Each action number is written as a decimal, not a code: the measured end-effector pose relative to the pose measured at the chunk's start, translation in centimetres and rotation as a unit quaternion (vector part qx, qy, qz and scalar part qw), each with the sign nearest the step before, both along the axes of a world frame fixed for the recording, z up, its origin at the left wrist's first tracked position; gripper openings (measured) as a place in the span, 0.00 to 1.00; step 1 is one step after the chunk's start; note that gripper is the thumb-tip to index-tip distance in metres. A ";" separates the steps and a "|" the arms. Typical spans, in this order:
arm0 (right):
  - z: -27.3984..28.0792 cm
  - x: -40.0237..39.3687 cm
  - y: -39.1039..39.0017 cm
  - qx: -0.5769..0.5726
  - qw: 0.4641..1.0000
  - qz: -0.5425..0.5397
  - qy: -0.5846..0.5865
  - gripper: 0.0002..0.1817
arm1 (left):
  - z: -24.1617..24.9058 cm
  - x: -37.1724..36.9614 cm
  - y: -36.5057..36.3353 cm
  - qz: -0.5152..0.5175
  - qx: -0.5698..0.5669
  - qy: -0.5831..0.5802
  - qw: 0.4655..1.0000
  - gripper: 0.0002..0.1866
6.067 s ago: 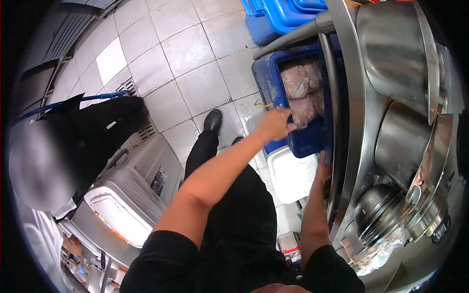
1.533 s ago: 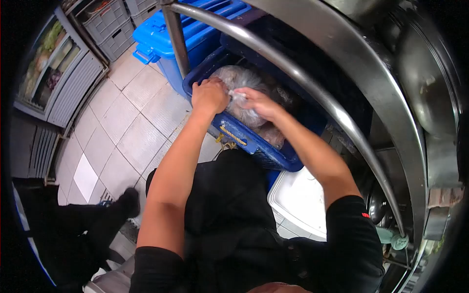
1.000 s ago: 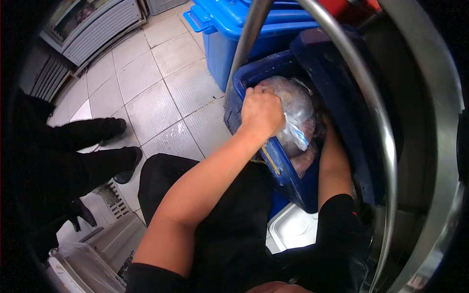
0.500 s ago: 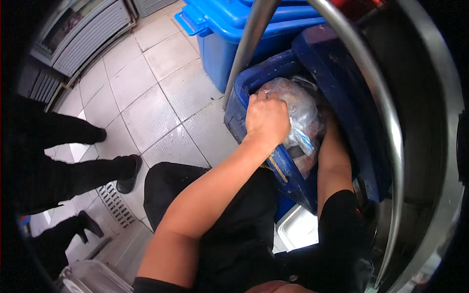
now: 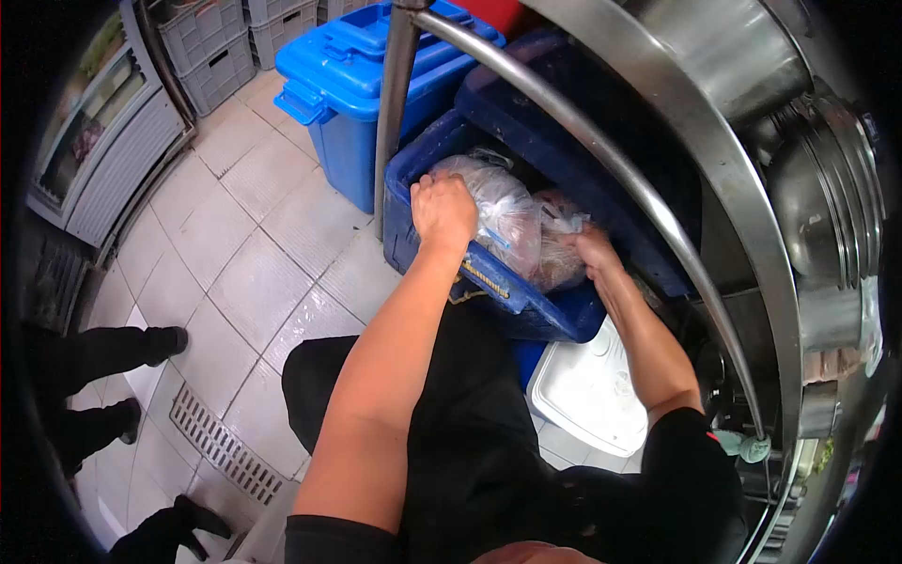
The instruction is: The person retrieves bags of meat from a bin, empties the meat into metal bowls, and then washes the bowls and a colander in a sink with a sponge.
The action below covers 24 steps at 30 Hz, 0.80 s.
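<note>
A dark blue bin (image 5: 536,305) stands in front of me with its lid tipped back. Inside lie a clear plastic bag (image 5: 507,207) with pinkish contents and a second plastic bag (image 5: 562,268) of reddish-brown contents to its right. My left hand (image 5: 443,211) is closed at the left edge of the first bag, beside the bin's rim; its fingertips are partly hidden. On the right, my right hand (image 5: 592,246) grips the upper part of the second bag. The exact contents are blurred by the plastic.
A bright blue lidded bin (image 5: 348,141) stands behind. A metal rail (image 5: 601,150) curves above the dark bin. A white lid (image 5: 592,399) lies beside my legs. Metal bowls (image 5: 817,197) are at right. Other people's legs (image 5: 113,352) show at left, near a floor drain (image 5: 221,446).
My right hand has come up from deep in the bin and now holds the second bag. My left hand stays at the first bag. The view has shifted, showing more at right.
</note>
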State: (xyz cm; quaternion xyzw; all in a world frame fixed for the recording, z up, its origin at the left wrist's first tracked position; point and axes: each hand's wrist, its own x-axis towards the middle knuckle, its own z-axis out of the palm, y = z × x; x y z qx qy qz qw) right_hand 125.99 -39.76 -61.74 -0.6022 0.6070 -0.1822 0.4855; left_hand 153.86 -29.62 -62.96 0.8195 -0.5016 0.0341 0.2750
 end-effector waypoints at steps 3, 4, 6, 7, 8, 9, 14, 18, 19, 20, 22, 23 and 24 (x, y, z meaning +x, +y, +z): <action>1.9 0.6 -1.2 -0.049 0.998 -0.002 -0.025 0.25 | -0.1 0.6 -0.6 0.014 -0.029 -0.002 0.999 0.15; 1.8 0.2 -1.3 -0.033 0.995 0.018 -0.097 0.24 | -0.1 0.4 -0.6 0.013 -0.032 0.001 0.999 0.15; 1.0 -0.6 -0.8 -0.118 0.990 0.076 -0.022 0.23 | 0.2 0.0 -0.5 0.005 -0.011 0.010 1.000 0.16; 0.0 -0.6 -0.4 -0.177 0.959 0.163 0.149 0.24 | 0.6 -0.1 -0.6 0.002 -0.009 0.006 1.000 0.16; -3.9 -1.3 0.3 -0.232 0.926 0.195 0.222 0.25 | 1.0 -0.3 -0.4 0.004 0.012 -0.002 1.000 0.17; -7.2 -1.7 0.9 -0.286 0.883 0.225 0.295 0.27 | 1.5 -0.4 -0.3 0.006 0.031 -0.010 0.999 0.19; -4.3 0.8 -1.3 -0.181 0.886 0.217 0.367 0.30 | 2.6 -0.9 0.0 -0.020 0.089 0.000 0.996 0.22; -7.0 -0.6 -6.8 -0.223 0.903 0.162 0.329 0.23 | 2.6 -0.9 0.1 -0.021 0.097 -0.016 0.995 0.23; -7.1 -0.9 -7.0 -0.238 0.910 0.130 0.312 0.21 | 2.6 -1.1 0.1 -0.026 0.103 -0.018 0.994 0.23; -7.1 -1.1 -6.8 -0.213 0.909 0.115 0.339 0.20 | 2.6 -1.3 0.1 -0.029 0.101 -0.021 0.994 0.23; -9.9 -1.2 -7.9 -0.295 0.880 0.084 0.362 0.20 | 2.7 -1.5 0.2 -0.024 0.094 -0.019 0.995 0.25; -10.6 -1.1 -8.2 -0.371 0.843 0.056 0.385 0.21 | 3.2 -1.6 0.4 -0.025 0.093 -0.023 0.995 0.25; -11.0 -1.3 -8.9 -0.372 0.844 0.055 0.383 0.21 | 3.5 -1.7 0.7 -0.053 0.076 -0.025 0.995 0.28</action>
